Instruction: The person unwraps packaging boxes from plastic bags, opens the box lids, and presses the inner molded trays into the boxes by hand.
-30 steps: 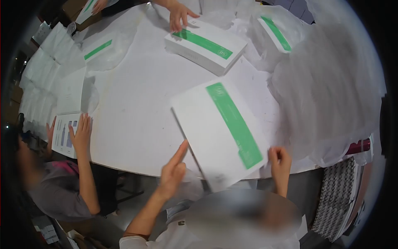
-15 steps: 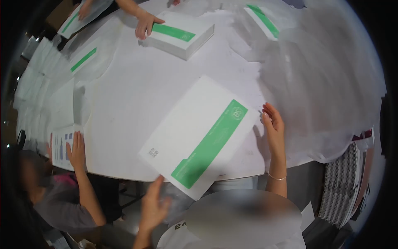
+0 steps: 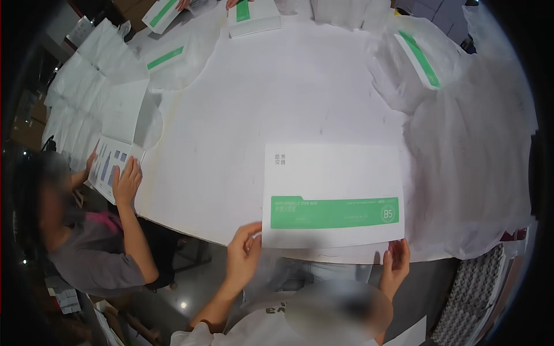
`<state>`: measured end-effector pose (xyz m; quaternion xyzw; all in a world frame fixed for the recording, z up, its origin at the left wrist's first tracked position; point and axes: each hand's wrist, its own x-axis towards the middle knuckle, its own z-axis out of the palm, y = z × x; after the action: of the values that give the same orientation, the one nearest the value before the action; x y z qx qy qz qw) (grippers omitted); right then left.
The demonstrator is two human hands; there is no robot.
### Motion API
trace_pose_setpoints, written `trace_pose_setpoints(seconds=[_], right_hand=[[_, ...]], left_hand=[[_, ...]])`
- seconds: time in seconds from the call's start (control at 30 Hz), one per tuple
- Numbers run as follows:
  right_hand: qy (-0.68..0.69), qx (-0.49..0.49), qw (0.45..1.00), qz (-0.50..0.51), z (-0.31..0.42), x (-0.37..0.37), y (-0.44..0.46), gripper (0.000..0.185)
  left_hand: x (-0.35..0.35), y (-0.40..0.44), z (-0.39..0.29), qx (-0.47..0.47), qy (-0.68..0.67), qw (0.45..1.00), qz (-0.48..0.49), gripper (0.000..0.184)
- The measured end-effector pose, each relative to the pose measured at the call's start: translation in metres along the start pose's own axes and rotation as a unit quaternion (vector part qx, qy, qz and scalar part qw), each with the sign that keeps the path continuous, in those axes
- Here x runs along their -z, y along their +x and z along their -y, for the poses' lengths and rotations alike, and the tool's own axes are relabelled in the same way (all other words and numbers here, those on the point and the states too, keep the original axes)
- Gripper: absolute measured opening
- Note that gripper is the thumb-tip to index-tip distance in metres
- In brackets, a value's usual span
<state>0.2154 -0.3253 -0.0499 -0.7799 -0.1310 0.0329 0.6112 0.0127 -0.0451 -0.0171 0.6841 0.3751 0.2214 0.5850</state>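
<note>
A flat white box (image 3: 332,179) with a green band marked B5 lies at the table's near edge, its long side towards me. My left hand (image 3: 244,254) is at its lower left corner, fingers bent against the side. At the lower right corner, my right hand (image 3: 396,262) has its fingers curled at the edge. Both hands are closed on the box; the parts of the fingers behind the edge are hidden.
On the left, a co-worker has both hands on an opened box (image 3: 118,161) with a printed panel. More green-banded boxes (image 3: 254,23) stand at the far side. Translucent bags (image 3: 461,167) cover the table's right side; stacked egg-crate-textured sheets (image 3: 467,294) stand below right.
The box has turned from slanted to square with the table edge. My hands, apart from it before, have come to its two near corners. The view has shifted.
</note>
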Motion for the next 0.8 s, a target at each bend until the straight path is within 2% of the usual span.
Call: trace_pose_setpoints(seconds=[0.1, 0.13, 0.2, 0.3, 0.33, 0.43, 0.5, 0.53, 0.6, 0.7, 0.77, 0.8], right_hand=[[-0.007, 0.007, 1.000, -0.018, 0.002, -0.005, -0.005, 0.045], [-0.016, 0.018, 0.998, -0.056, 0.005, -0.010, -0.001, 0.042], [-0.034, 0.042, 0.990, -0.129, 0.012, -0.022, 0.015, 0.037], [-0.007, -0.011, 1.000, -0.005, -0.005, 0.000, 0.024, 0.027], [-0.014, -0.003, 1.000, -0.010, -0.003, 0.001, 0.023, 0.025], [-0.044, 0.028, 0.998, -0.024, 0.004, 0.002, 0.018, 0.021], [-0.078, 0.058, 0.994, -0.043, 0.013, 0.006, 0.013, 0.021], [-0.067, 0.055, 0.995, -0.054, 0.026, 0.005, 0.011, 0.024], [-0.046, 0.050, 0.995, -0.078, 0.060, 0.009, 0.012, 0.031], [0.105, 0.064, 0.992, -0.026, 0.104, 0.022, 0.024, 0.041], [0.179, 0.071, 0.981, 0.013, 0.110, 0.036, 0.041, 0.047], [0.216, 0.076, 0.973, 0.033, 0.114, 0.039, 0.051, 0.051]], left_hand=[[-0.007, -0.030, 0.009, 0.054, -0.042, 0.998, -0.013, 0.036], [-0.008, -0.036, 0.011, 0.066, -0.023, 0.998, -0.014, 0.038], [-0.012, -0.043, 0.006, 0.023, 0.008, 0.999, -0.023, 0.042], [-0.011, -0.047, -0.006, -0.025, 0.068, 0.997, 0.006, 0.051], [-0.011, -0.047, -0.010, -0.038, 0.092, 0.995, 0.024, 0.055], [-0.012, -0.043, -0.021, -0.068, 0.108, 0.992, -0.002, 0.060], [-0.006, -0.040, -0.041, -0.039, 0.096, 0.994, -0.015, 0.057], [-0.002, -0.036, -0.048, -0.027, 0.091, 0.995, -0.020, 0.056], [0.008, -0.030, -0.050, -0.098, 0.081, 0.991, -0.026, 0.052], [0.027, -0.028, -0.051, -0.155, 0.056, 0.986, -0.024, 0.040], [0.039, -0.035, -0.057, -0.103, -0.008, 0.995, -0.004, 0.035], [0.039, -0.036, -0.050, -0.112, 0.009, 0.993, -0.029, 0.035]])
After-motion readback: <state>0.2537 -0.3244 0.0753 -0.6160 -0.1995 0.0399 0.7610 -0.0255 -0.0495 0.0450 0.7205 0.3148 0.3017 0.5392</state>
